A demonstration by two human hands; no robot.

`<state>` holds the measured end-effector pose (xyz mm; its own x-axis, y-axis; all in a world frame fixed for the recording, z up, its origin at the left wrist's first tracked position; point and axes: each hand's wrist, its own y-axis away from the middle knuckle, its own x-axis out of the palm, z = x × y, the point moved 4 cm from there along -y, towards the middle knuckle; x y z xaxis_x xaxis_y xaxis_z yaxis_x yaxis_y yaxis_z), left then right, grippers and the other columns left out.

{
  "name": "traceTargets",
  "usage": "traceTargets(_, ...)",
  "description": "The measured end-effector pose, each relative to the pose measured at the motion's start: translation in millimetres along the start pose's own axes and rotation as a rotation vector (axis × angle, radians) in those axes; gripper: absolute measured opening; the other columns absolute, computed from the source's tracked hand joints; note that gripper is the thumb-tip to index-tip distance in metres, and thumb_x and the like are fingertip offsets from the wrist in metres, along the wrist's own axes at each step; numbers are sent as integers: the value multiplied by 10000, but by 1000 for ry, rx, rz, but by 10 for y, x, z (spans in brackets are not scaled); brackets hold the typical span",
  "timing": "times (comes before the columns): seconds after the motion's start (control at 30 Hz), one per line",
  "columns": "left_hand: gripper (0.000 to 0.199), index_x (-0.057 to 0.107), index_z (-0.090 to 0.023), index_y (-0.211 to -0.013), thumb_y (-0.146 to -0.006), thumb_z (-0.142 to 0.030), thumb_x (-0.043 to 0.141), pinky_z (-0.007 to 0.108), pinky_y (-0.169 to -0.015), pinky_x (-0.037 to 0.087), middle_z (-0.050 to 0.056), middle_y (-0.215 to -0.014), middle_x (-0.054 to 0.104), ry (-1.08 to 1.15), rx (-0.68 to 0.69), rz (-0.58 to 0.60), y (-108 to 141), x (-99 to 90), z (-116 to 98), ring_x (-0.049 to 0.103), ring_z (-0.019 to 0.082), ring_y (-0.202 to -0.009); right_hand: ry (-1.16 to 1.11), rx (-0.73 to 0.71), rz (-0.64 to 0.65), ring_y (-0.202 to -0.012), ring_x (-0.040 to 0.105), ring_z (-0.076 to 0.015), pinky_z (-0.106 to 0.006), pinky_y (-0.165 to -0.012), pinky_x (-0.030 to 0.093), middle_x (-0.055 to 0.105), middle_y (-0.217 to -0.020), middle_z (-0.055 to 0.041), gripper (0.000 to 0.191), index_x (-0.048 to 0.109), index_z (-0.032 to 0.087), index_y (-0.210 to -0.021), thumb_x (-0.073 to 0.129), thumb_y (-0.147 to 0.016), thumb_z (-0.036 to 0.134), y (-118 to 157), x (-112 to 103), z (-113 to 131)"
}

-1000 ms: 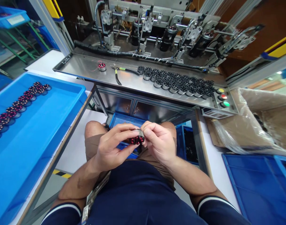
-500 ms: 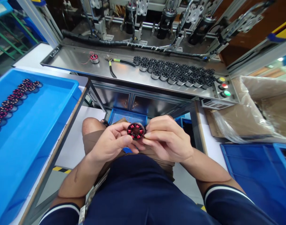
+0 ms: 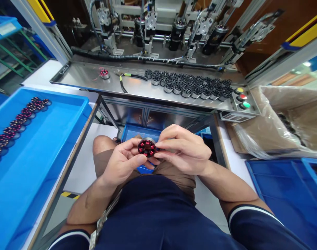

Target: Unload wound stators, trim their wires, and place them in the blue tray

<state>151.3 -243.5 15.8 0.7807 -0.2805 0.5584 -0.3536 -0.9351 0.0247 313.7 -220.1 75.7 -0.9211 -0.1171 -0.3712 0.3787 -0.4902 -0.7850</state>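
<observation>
My left hand is closed around the left side of a motor stator, a round black part with red copper windings and a silver outer rim. The wound face is tilted up toward me, above my lap. At its right edge, my right hand has its thumb and fingertips closed against the rim. Whether a thin wire lies between those fingertips is too small to tell. Another wound stator with loose red wires lies on the metal ledge, left of cutting pliers with black and yellow-green handles.
Several unwound black cores stand in rows on the ledge, beside yellow, red and green buttons. Winding machinery rises behind. A blue tray at left holds several wound stators. A plastic-lined carton and blue bin are at right.
The stator has shifted slightly left in view and tilted a little. My right fingertips have moved along its right edge and spread slightly. The camera view has also shifted.
</observation>
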Motion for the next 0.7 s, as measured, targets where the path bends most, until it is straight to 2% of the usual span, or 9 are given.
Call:
traceTargets(0.1,343,662,-161,-1009,-780,-351,833,275,-588,641,38,-775,764,4,12,-9,-8,2,22,768,216,-666,36,3,1,-713,673,-144,-275,-636,576,695,-804,-39,152,716,183,-945,740,-838,79,-10,6,52)
traceTargets(0.2,339,660,-182,-1028,-768,-295,845,263,-601,640,37,-863,777,-7,61,-30,-4,7,11,770,199,-696,80,67,-31,-697,668,-138,-249,-583,555,697,-789,-45,136,697,179,-911,704,-852,58,-30,21,96)
traceTargets(0.27,359,675,-228,-1044,-738,-206,861,250,-681,648,32,-1036,781,11,136,-1,-5,22,-27,777,182,-803,82,129,-70,-684,656,-133,-243,-570,543,685,-759,-39,130,679,176,-873,674,-863,46,-58,24,116)
traceTargets(0.33,420,691,-274,-1040,-687,-161,888,262,-828,638,5,-1175,754,78,236,44,-21,29,-83,760,181,-975,46,194,-76,-666,639,-129,-246,-572,538,665,-724,-32,131,662,168,-837,650,-875,44,-99,31,121)
traceTargets(0.4,454,700,-292,-1056,-660,-239,915,278,-936,603,-6,-1216,739,165,301,63,-62,9,-133,721,191,-1101,-20,225,-38,-658,628,-128,-250,-576,537,650,-701,-26,130,653,164,-820,640,-887,53,-148,40,124)
traceTargets(0.47,422,711,-251,-1059,-712,-432,870,288,-899,609,33,-1127,761,200,221,102,-130,-5,-134,734,208,-1052,-84,195,18,-660,629,-128,-252,-589,544,650,-695,-24,119,651,162,-833,641,-891,58,-198,42,138)
traceTargets(0.57,597,713,-126,-948,-846,-703,597,318,-621,620,125,-856,768,160,-163,343,-176,58,-46,759,240,-726,-94,94,85,-681,642,-126,-242,-608,554,674,-726,-35,120,653,162,-869,647,-887,43,-256,21,168)
traceTargets(0.63,641,687,-94,-908,-875,-716,534,302,-504,579,139,-754,750,133,-309,438,-147,87,-28,738,247,-613,-60,60,107,-689,649,-126,-235,-600,552,686,-749,-43,118,656,164,-877,653,-887,47,-279,-4,179)
traceTargets(0.7,501,664,-113,-1002,-882,-599,628,266,-497,570,112,-787,760,112,-260,363,-133,80,-66,745,230,-624,-14,67,111,-688,651,-131,-241,-593,548,691,-755,-43,103,659,171,-871,659,-895,71,-294,-32,184)
